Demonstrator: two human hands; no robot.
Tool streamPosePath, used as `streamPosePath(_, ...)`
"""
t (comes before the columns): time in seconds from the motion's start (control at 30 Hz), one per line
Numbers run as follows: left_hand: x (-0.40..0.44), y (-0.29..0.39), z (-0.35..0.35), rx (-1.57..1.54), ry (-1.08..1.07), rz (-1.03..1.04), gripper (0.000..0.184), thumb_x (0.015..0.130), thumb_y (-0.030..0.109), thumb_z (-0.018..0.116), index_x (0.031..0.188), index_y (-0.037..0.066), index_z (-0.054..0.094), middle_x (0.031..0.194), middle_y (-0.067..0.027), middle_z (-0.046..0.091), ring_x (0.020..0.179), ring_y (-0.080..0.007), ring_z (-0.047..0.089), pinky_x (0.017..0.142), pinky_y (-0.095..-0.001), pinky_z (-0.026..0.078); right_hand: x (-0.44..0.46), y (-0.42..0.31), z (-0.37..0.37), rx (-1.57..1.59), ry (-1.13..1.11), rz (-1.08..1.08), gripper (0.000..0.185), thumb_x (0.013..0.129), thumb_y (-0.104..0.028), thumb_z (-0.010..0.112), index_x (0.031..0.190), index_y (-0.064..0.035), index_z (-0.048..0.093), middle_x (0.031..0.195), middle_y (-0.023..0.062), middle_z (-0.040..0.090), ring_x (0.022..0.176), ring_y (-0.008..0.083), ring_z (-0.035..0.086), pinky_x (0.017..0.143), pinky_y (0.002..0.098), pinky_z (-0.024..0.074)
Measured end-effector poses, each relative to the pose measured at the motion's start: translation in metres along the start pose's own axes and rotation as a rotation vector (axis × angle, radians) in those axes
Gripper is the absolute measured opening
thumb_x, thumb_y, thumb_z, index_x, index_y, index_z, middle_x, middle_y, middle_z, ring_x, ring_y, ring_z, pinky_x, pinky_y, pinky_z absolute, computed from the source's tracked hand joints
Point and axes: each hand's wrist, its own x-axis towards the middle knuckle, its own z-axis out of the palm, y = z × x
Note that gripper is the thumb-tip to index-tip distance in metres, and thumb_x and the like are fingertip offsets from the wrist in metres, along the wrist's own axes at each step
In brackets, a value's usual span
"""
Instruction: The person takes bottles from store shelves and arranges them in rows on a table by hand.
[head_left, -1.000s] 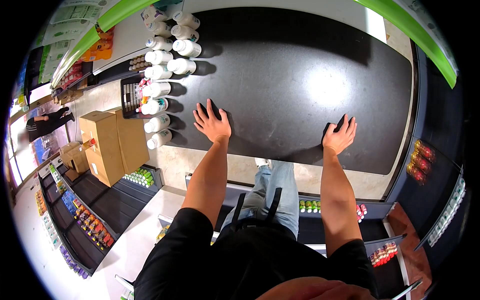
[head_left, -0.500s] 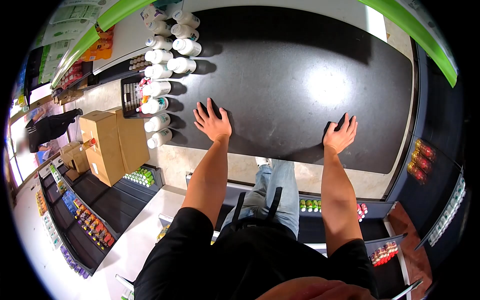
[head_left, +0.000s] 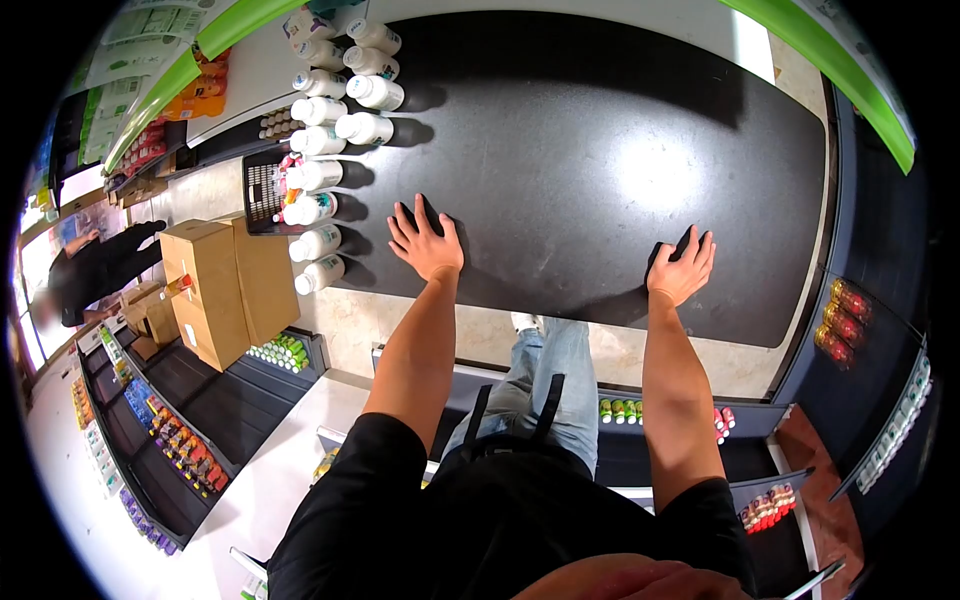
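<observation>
My left hand [head_left: 428, 243] lies on the dark tabletop [head_left: 540, 170], fingers spread, holding nothing. To its left, several white bottles [head_left: 318, 176] stand in two columns along the table's left end; the nearest ones do not touch the hand. My right hand [head_left: 682, 268] rests on the same tabletop near its front edge at the right, with its fingers apart and nothing in them. A bright reflection lies on the surface above the right hand.
Cardboard boxes [head_left: 207, 290] are stacked on the floor at the left, below a black basket [head_left: 264, 192]. Shelves with goods [head_left: 190, 450] stand at the lower left, and red packs [head_left: 840, 323] sit on the right shelf. Another person [head_left: 100, 265] is at the far left.
The other person at the far left has come nearer, toward the cardboard boxes. Both my hands have stayed in place, and the bottles have not moved.
</observation>
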Motion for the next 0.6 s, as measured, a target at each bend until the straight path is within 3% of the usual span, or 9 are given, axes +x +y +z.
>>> streamPosePath(0.6, -0.0017, -0.0014, -0.0005, -0.031, -0.002, 0.013, 0.057, 0.089, 0.039, 0.053, 0.144, 0.028, 0.042, 0.155, -0.011, 0.028, 0.144, -0.0366, 0.021, 0.113, -0.0611, 0.018, -0.0022, 0.0014, -0.0017, 0.027, 0.043, -0.012, 0.049, 0.083, -0.026, 0.053, 0.132, -0.0168, 0.058, 0.147, 0.0083, 0.045, 0.138, 0.028, 0.037, 0.112, 0.046, 0.028)
